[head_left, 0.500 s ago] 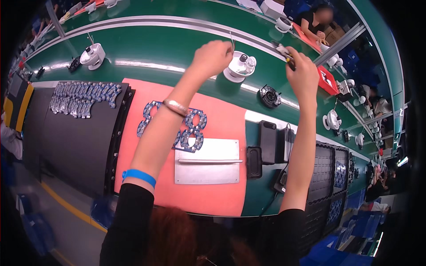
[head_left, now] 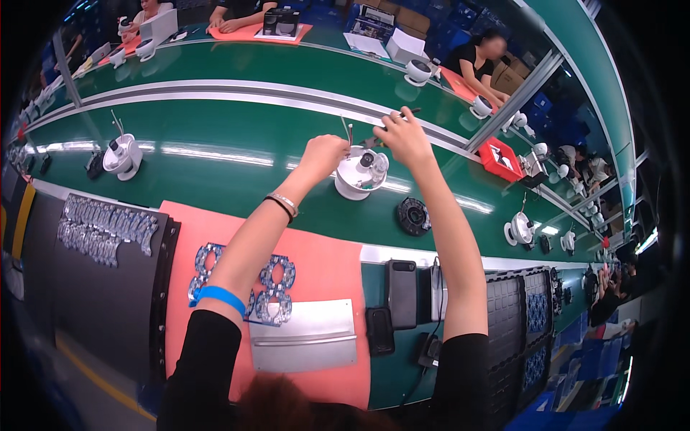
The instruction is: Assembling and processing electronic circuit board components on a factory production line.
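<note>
A white dome-shaped camera housing [head_left: 356, 179] stands on the green conveyor belt [head_left: 215, 172] straight ahead. My left hand [head_left: 323, 154] is closed at the housing's left rim, pinching thin wires that stick up from it. Just above the housing's right side, my right hand [head_left: 404, 136] grips a small dark tool whose tip points right. A black round part [head_left: 414, 215] lies on the belt to the right of the housing.
An orange mat [head_left: 323, 273] in front holds ring-shaped circuit boards [head_left: 269, 284] and a metal plate [head_left: 305, 337]. A phone [head_left: 402, 293] lies beside it. Dark trays [head_left: 108, 230] hold more boards at left. Other white housings [head_left: 121, 156] ride the belt. People work across it.
Both hands have come closer together over the white housing; my right hand moved left from the far side of the belt to just above it.
</note>
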Demonstrator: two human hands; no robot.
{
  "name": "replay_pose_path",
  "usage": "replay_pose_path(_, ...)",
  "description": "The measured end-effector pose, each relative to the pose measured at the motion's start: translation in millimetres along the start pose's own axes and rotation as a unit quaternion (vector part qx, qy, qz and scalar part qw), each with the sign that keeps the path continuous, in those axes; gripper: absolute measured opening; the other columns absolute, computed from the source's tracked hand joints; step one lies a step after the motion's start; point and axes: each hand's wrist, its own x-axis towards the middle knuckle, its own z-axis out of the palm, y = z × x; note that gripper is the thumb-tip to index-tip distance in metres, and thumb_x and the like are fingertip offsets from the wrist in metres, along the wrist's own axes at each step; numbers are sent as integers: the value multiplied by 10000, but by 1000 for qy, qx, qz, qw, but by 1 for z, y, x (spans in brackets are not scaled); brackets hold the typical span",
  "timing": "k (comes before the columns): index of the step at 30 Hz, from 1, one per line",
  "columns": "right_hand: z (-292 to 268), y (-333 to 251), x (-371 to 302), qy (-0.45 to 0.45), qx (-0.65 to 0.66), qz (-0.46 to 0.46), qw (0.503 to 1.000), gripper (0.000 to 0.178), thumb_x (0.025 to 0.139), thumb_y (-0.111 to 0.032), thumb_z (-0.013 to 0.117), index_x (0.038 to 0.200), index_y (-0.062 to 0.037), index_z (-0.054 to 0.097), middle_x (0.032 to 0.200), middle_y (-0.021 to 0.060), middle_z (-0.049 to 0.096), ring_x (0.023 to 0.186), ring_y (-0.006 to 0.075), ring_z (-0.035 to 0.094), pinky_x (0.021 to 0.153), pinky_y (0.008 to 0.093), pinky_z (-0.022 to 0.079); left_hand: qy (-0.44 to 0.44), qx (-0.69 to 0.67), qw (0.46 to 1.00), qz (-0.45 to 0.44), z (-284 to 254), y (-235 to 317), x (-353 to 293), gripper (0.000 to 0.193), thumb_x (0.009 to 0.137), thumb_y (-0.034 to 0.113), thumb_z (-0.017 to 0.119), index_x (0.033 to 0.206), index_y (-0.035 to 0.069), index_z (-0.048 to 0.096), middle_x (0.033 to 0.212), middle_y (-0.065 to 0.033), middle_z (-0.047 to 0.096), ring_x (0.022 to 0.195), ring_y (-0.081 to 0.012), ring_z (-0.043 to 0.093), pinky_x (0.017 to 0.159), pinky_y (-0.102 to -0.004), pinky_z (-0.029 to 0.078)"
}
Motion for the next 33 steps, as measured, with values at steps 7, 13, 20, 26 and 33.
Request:
replay_pose_path(7,22,-12,2,-52,13,-37,998,178,837,-163,668,1012,-190,657,1078,53,641,1203,253,584,1119,479,374,9,4,1000,28,5,-8,10,124,878,171,647,802,75,664,793,-112,672,820,-327,677,681,-463,531)
replay_pose_path(13,27,-7,-4,-39,7,-26,999,108,840,-174,655,942,-194,682,997,46,660,1163,257,605,1051,458,414,17,-12,999,26,16,2,17,103,869,175,671,837,77,677,790,-109,667,789,-329,662,666,-453,516)
replay_pose_path(20,27,-5,-4,-59,6,-35,998,82,847,-197,652,912,-198,702,967,30,688,1106,240,633,1026,453,429,3,-29,1000,9,24,13,24,112,873,196,666,850,88,689,809,-107,675,811,-330,668,681,-465,518)
replay_pose_path(26,23,9,-23,-132,13,-8,991,87,846,-217,656,807,-193,729,809,11,704,865,223,705,801,399,529,0,-48,998,34,38,32,36,95,875,175,651,851,92,689,828,-117,679,818,-341,669,681,-470,523)
replay_pose_path(33,12,15,-21,-82,9,77,994,201,841,-313,663,718,-172,736,725,22,707,754,219,707,692,402,517,56,-183,982,-6,-3,50,33,109,910,148,653,890,48,690,819,-148,686,717,-315,668,653,-396,514)
